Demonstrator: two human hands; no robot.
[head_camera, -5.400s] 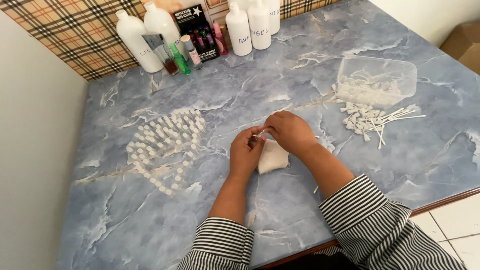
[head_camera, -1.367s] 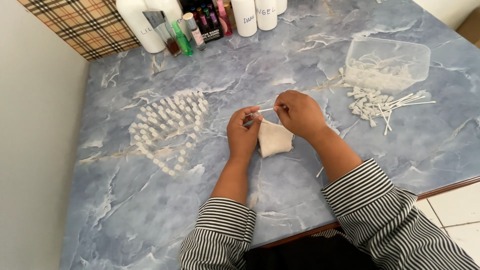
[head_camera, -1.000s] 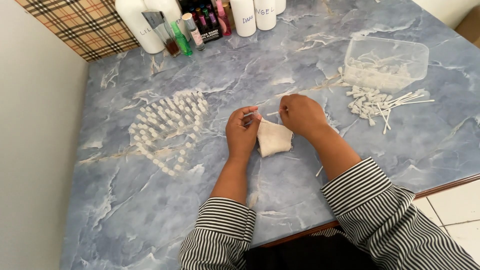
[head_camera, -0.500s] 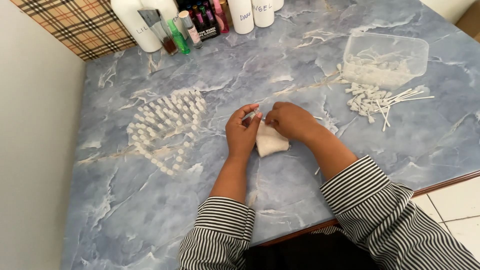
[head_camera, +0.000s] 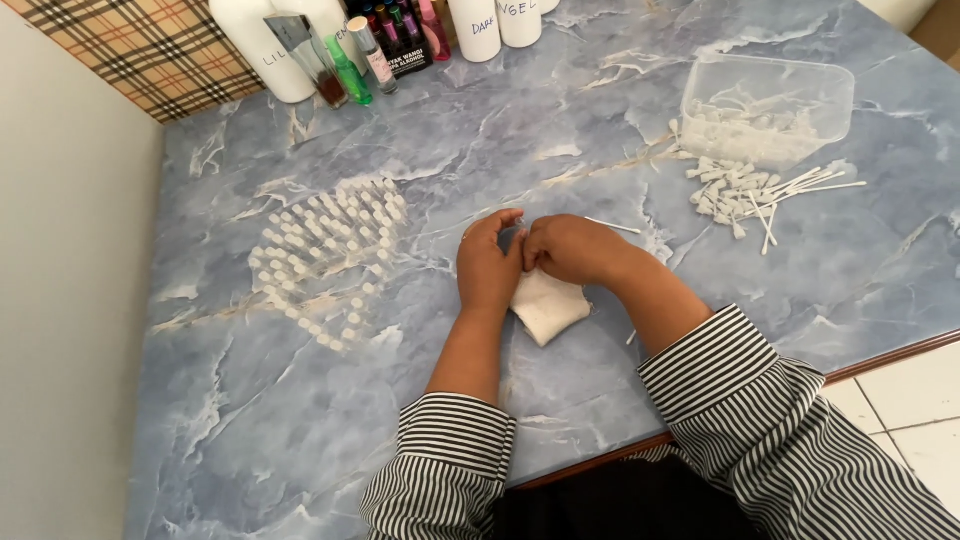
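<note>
Head view. On the blue marbled table (head_camera: 300, 420) stand a cluster of small white vials (head_camera: 330, 255) (left of the hands), a clear plastic tub (head_camera: 768, 108) and loose white swabs (head_camera: 750, 190) at right, and bottles (head_camera: 340, 45) along the far edge. The left hand (head_camera: 488, 265) and right hand (head_camera: 570, 248) meet, fingers curled together, over a white cloth pad (head_camera: 548, 308) lying on the table beneath them. A thin white stick (head_camera: 612, 226) projects rightward from behind the right hand, long axis nearly horizontal; what the fingers pinch cannot be told.
</note>
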